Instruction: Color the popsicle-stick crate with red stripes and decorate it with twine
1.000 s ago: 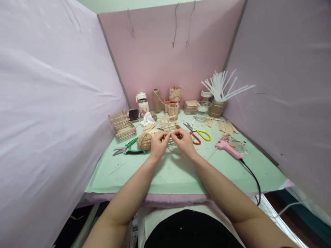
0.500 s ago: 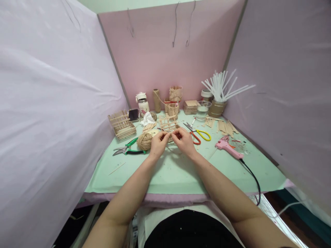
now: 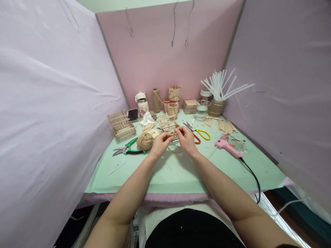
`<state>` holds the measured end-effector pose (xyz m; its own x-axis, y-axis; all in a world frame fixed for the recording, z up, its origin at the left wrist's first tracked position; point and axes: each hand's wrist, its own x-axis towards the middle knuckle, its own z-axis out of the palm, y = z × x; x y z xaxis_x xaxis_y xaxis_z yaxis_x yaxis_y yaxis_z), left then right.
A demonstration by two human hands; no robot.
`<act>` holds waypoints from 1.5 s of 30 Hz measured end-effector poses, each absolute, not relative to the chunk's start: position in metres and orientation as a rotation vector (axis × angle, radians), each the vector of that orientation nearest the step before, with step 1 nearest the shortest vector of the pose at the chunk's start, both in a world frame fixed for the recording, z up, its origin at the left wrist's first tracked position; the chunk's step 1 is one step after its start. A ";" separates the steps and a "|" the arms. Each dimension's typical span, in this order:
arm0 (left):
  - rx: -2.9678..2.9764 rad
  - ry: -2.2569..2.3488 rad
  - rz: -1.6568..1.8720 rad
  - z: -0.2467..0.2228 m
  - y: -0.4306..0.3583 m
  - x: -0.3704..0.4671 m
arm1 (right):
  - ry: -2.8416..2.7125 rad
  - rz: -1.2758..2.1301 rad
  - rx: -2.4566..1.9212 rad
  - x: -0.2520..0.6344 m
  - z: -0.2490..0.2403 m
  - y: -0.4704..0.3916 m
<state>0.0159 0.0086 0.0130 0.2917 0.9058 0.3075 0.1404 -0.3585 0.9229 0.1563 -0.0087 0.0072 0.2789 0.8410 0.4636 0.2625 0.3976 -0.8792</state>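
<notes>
Both my hands work close together over the middle of the table, fingertips a short gap apart. My left hand [image 3: 160, 144] is closed in a pinch, just right of a ball of twine [image 3: 144, 141]. My right hand [image 3: 186, 140] pinches too, left of the scissors [image 3: 203, 134] with red and yellow handles. A thin loop of twine [image 3: 175, 149] hangs below the fingers; the pinched part is too small to see clearly. Right behind the hands is a small frame of wooden sticks [image 3: 168, 124], partly covered by them.
Green-handled pruning shears [image 3: 129, 150] lie at left, before a stick-built box [image 3: 121, 125]. A pink glue gun [image 3: 229, 146] with a black cord lies at right. Loose craft sticks [image 3: 226, 126], a water cup [image 3: 203, 109] and a pot of white glue sticks [image 3: 217, 107] stand behind.
My fingertips have drawn apart: the right hand has shifted slightly up and right, and the left hand's fingers now point more to the right. The things on the table stay put.
</notes>
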 end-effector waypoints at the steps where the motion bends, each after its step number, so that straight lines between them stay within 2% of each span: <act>1: 1.725 0.963 1.141 0.013 0.008 0.016 | -1.261 0.557 -1.138 0.157 0.007 -0.008; 9: 1.728 0.996 1.180 0.013 0.007 0.017 | -1.197 0.799 -1.132 0.159 0.007 -0.004; 25: 1.909 1.160 1.193 0.013 0.000 0.016 | -1.286 0.851 -1.156 0.160 0.013 -0.009; 31: 1.607 1.111 1.210 0.017 0.008 0.011 | -1.334 0.820 -1.166 0.160 0.013 -0.010; 34: 1.347 1.149 1.163 0.023 0.018 0.000 | -1.402 0.727 -1.170 0.160 0.009 -0.007; 40: 1.212 1.073 1.000 0.034 0.029 -0.018 | -1.605 0.483 -1.167 0.159 0.003 -0.005; 45: 1.200 0.956 0.764 0.038 0.023 -0.021 | -1.585 0.613 -1.054 0.157 0.013 -0.013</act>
